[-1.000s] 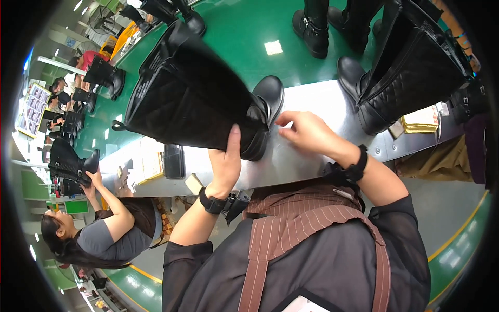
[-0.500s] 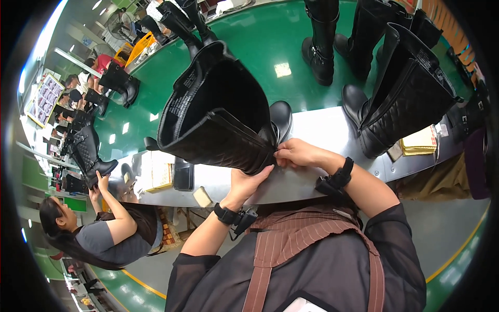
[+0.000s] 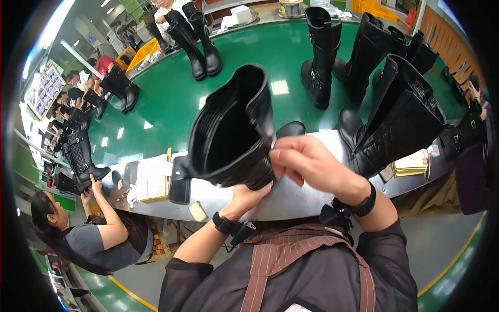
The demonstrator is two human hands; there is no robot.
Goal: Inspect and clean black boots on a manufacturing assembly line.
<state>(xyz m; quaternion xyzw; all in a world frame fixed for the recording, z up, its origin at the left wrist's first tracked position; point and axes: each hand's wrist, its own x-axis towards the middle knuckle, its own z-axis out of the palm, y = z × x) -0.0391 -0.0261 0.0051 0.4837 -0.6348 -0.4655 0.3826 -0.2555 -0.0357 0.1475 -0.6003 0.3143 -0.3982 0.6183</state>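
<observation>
A tall black boot [image 3: 260, 106] stands at the near table edge, its wide shaft opening tilted up towards me. My left hand [image 3: 248, 200] is wrapped round the lower shaft from the near side, most of its fingers hidden behind the leather. At the shaft's right side my right hand [image 3: 306, 161] pinches at the side zip, close below the top rim. The small pull is covered by the fingers. Past my right hand shows the rounded toe [image 3: 291, 129]. Another black boot with a quilted shaft [image 3: 400, 119] stands open to the right.
Several black boots [image 3: 318, 62] stand on the green tabletop [image 3: 161, 99]. Along the metal edge lie a paper stack [image 3: 153, 179], a dark phone-like slab [image 3: 180, 188], a beige block [image 3: 198, 211] and yellowish papers [image 3: 410, 163]. A co-worker [image 3: 99, 239] at left holds a boot.
My right hand has moved from the ankle up along the boot's side towards the rim, and the side slit has narrowed. The shaft has turned and tilted. My left hand keeps its hold low down.
</observation>
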